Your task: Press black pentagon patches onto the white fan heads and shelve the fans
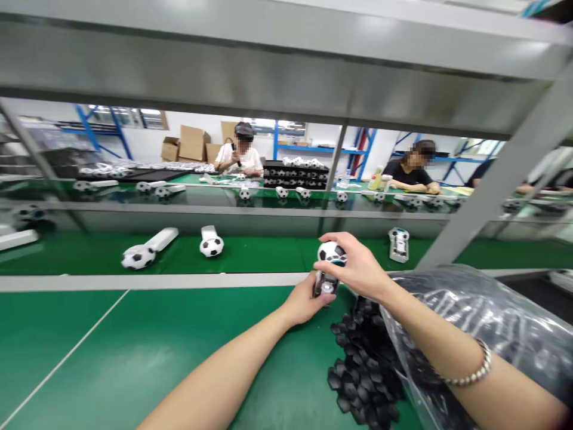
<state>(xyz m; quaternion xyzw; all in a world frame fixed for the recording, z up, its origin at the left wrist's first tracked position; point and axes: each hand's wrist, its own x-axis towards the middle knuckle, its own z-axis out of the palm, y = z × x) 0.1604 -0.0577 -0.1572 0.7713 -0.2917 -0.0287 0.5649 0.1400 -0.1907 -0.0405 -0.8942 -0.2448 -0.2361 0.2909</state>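
Both of my hands are on one soccer-ball device point(332, 251), a black-and-white ball on a handle. My left hand point(304, 300) grips its lower handle part, where dark and silvery innards and a round white piece show. From above, my right hand point(356, 263) holds the ball end between thumb and fingers. The device is upright over the near edge of the green table. Just below and to the right lies a heap of small black pentagon-shaped pieces point(364, 364), partly spilling from a clear plastic bag point(483, 316) beneath my right forearm.
On the green belt ahead lie similar soccer-ball devices point(138, 257), point(211, 243) and an exposed one point(399, 245). A metal rail point(156, 280) divides belt and table. A slanted grey post point(487, 185) stands right; a shelf hangs overhead. Across sit co-workers point(239, 156) near stacked black trays point(295, 176).
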